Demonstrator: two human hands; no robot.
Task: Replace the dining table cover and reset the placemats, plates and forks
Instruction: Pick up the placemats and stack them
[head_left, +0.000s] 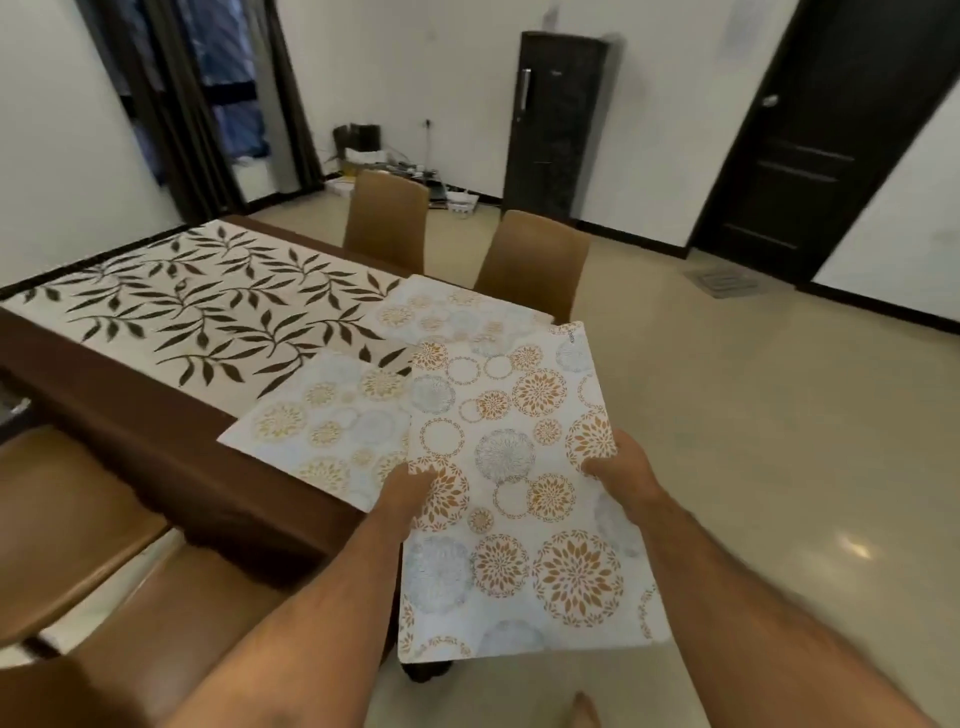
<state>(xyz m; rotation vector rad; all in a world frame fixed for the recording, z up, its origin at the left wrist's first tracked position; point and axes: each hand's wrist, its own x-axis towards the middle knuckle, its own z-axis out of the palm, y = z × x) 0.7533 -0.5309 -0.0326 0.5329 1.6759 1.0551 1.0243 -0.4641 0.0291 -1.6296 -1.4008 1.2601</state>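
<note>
Two hands on one placemat, and that is where the action sits, but start with the big piece: the dining table (171, 467), dark brown at its near edge, wearing the table cover (208, 306), a cream cloth printed with dark leaf sprigs that runs down the middle of the top. Brown chairs ring it, two along the far edge (387, 218) (535, 260) and more at the near side (67, 525). On the cover, one placemat (447, 312) lies flat at the table's far right corner, and a second placemat (322, 421) lies at the near right corner, overhanging the brown edge a touch. Off the table's right end, over the pale floor (779, 415), the held placemat (519, 493) with its orange and blue-grey rosettes is up in the air, its left side overlapping the near-corner mat. Left hand (410, 491) pinches its left edge, fingers curled under it; right hand (621, 467) grips the right edge the same way, thumb on top.
</note>
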